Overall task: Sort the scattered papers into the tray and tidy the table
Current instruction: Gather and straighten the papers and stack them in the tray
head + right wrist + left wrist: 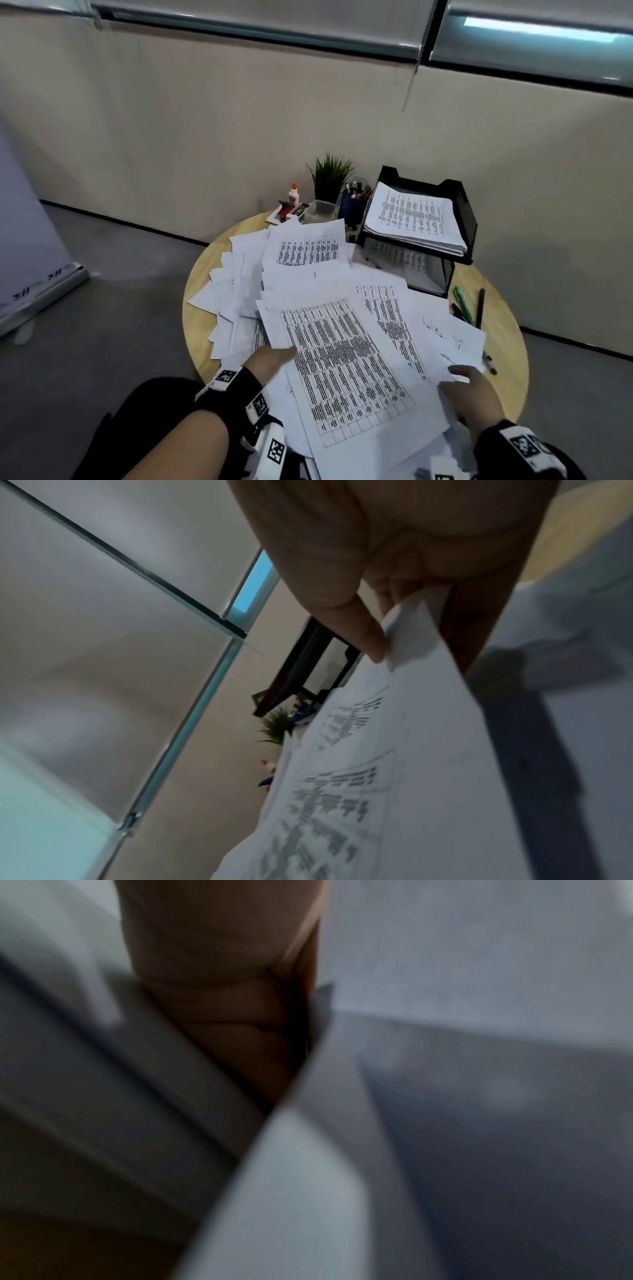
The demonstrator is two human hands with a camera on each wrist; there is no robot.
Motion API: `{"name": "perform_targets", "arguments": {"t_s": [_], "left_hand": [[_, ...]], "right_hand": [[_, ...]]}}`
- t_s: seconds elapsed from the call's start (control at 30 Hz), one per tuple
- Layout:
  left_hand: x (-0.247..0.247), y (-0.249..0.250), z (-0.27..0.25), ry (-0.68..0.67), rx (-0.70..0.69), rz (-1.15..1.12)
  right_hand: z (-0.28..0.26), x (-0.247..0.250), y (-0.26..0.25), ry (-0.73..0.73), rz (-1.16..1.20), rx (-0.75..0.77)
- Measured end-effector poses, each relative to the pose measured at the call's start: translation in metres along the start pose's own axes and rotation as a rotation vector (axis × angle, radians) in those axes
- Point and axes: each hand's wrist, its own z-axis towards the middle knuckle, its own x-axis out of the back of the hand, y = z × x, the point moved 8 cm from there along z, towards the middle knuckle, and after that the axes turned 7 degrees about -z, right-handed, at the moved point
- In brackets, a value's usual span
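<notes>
Two hands: both work at the near edge of a loose spread of printed sheets.
Left hand [270, 359]: thumb lies on top of a printed sheet [346, 370] at its left edge, fingers hidden under it; the left wrist view shows curled fingers [236, 1031] against paper edges, so it grips that sheet.
Right hand [474, 394]: thumb above and fingers below pinch the right edge of the paper; the right wrist view shows the thumb tip [369, 639] pressed on a sheet corner.
Scattered papers [301, 274]: overlapping across most of the round wooden tabletop [507, 346].
Tray [460, 205]: black, two-tiered, at the far right of the tabletop, a neat stack [414, 216] in its top tier, more sheets in the lower tier.
Pens [466, 308]: lying loose just right of the papers, in front of the tray.
Far edge: potted plant [330, 174], blue pen cup [352, 204], glue bottle [293, 195].
</notes>
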Motion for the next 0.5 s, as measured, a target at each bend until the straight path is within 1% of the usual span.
{"name": "perform_targets", "arguments": {"t_s": [0.13,0.17,0.23,0.27,0.33,0.37,0.43,0.5], "left_hand": [[0.003,-0.004,0.005,0.007,0.017,-0.032],[0.007,-0.008,0.009,0.028,0.021,-0.016],[0.007,-0.012,0.011,0.015,0.064,0.040],[0.010,-0.017,0.016,0.014,0.078,0.062],[0.012,-0.018,0.019,-0.003,0.069,0.059],[0.012,-0.018,0.021,-0.029,0.055,0.059],[0.010,-0.014,0.019,-0.061,0.048,0.101],[0.014,-0.012,0.021,-0.063,0.066,0.141]], "right_hand": [[0.012,-0.016,0.000,-0.096,-0.161,0.070],[0.009,-0.021,-0.002,-0.123,-0.195,0.088],[0.002,-0.034,-0.003,-0.193,-0.238,0.116],[0.001,-0.037,-0.003,-0.206,-0.259,0.132],[0.001,-0.036,-0.007,-0.178,-0.318,0.166],[0.004,-0.028,-0.009,-0.132,-0.355,0.164],[0.015,-0.011,-0.012,-0.029,-0.422,0.147],[0.028,-0.001,-0.013,0.004,-0.471,0.119]]}}
